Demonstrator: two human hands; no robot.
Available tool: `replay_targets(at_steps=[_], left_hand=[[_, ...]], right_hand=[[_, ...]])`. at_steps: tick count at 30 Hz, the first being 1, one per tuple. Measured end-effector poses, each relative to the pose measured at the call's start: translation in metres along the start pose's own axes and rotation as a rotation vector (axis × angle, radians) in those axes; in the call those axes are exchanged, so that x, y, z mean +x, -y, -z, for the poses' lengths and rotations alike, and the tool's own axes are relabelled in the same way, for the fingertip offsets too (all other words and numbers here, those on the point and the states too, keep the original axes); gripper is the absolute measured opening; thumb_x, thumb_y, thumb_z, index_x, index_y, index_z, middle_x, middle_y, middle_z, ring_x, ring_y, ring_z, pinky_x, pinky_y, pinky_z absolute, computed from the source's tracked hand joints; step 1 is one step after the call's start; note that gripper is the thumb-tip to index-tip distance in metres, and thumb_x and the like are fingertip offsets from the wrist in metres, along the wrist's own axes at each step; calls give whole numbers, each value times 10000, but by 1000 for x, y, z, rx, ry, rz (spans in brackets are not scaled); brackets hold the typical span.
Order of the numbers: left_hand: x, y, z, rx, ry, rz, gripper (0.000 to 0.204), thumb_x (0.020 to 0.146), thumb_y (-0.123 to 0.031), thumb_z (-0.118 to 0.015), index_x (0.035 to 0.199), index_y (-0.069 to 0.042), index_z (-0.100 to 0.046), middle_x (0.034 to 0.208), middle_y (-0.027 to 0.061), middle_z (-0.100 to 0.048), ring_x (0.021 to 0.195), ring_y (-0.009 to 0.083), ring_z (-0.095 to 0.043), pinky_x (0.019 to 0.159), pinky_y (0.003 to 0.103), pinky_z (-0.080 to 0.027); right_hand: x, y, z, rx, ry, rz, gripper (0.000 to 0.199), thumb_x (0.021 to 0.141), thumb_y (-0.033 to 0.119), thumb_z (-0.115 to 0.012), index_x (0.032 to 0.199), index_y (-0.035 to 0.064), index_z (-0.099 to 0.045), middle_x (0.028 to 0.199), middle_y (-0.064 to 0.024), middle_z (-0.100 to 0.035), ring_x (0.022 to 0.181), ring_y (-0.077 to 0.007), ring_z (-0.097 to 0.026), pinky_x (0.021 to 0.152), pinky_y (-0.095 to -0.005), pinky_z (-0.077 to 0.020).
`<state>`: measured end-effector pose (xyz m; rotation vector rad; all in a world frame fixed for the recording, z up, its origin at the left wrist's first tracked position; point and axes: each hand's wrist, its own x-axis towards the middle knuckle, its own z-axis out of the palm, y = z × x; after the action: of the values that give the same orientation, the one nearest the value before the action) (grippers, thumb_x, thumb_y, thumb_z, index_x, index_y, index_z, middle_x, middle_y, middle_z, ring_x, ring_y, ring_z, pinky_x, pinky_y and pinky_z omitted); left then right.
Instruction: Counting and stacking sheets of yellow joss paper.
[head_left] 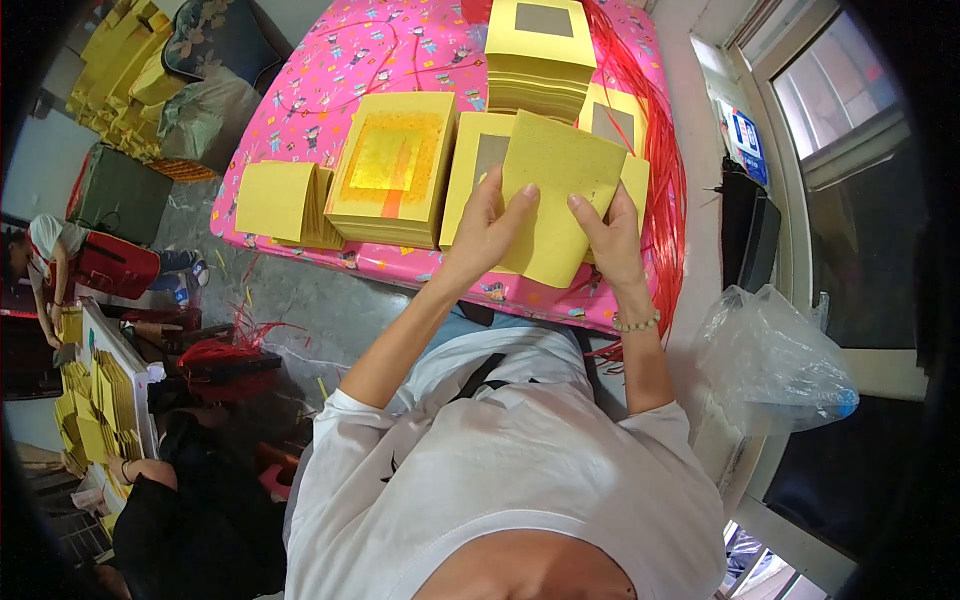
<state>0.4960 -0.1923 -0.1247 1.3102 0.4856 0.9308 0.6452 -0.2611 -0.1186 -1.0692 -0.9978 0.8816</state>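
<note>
Between my two hands I hold a bundle of yellow paper [560, 170], tilted up over the near edge of the pink table cover. My left hand [490, 222] grips its left side, thumb on the front face. On the right side my right hand [612, 232] grips it the same way; a beaded bracelet is on that wrist. Behind the bundle stand yellow paper stacks with grey squares, one tall stack [540, 75] farther back. Left of my hands sits a thick stack [392, 165] with an orange and gold square on top. A smaller folded yellow stack [285, 203] lies farther left.
Red plastic strands [668, 200] hang down the table's right side. A clear plastic bag [775, 360] is by the window at right. At left, two other people are near a white table [130, 370] with yellow paper. More yellow paper [115, 75] is piled at the back left.
</note>
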Motion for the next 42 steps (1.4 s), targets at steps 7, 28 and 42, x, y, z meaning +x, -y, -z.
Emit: replay_targets(at_steps=[7,28,42], left_hand=[[-10,2,-4,-23,-41,-29,385,956,-126,-493,1304,13,-405,1157,76,-565,1046,118,-529,890,270,-430],[-27,5,9,-66,-75,183,326,952,-142,-515,1254,-27,-478,1161,52,-597,1030,100,-560,882,255,-436],[-20,-4,8,-36,-115,188,283,957,-133,-510,1219,-30,-486,1121,47,-601,988,89,-559,851,240,-443]], right_hand=[[0,-3,-3,65,-94,19,287,929,142,-559,1164,-22,-539,1019,-42,-618,885,-76,-565,762,-229,-471],[-19,-17,8,-106,-6,-156,250,922,188,-589,1009,-42,-639,846,-43,-663,703,-47,-581,597,-199,-469],[-43,-23,2,-123,68,-264,252,916,136,-587,1076,-56,-619,947,-65,-670,819,-81,-614,717,-228,-506]])
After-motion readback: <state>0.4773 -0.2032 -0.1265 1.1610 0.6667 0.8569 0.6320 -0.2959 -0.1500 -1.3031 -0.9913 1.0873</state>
